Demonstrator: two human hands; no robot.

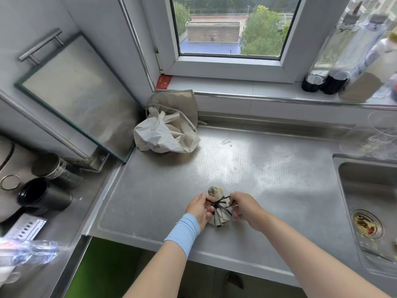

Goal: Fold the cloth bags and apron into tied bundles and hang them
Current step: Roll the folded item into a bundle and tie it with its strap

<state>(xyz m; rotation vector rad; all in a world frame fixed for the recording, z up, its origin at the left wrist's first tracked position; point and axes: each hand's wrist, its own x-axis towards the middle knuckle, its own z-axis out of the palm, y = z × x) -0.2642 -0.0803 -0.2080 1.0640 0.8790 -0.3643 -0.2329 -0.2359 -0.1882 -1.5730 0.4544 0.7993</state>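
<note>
A small folded cloth bundle (219, 214) lies on the steel counter (268, 179) near its front edge, crossed by thin black straps (219, 203). My left hand (199, 208), with a light blue wristband, pinches one strap end at the bundle's left side. On the right side my right hand (245, 207) pinches the other strap end. The straps cross in a knot on top of the bundle. A loose heap of beige and white cloth (165, 130) sits crumpled in the far left corner of the counter, below the window.
A glass panel (81, 97) leans at the counter's left. Black cups (43, 196) and a plastic bottle (30, 252) stand lower left. A sink (369, 190) with a drain is at right. Bottles (335, 67) line the window sill.
</note>
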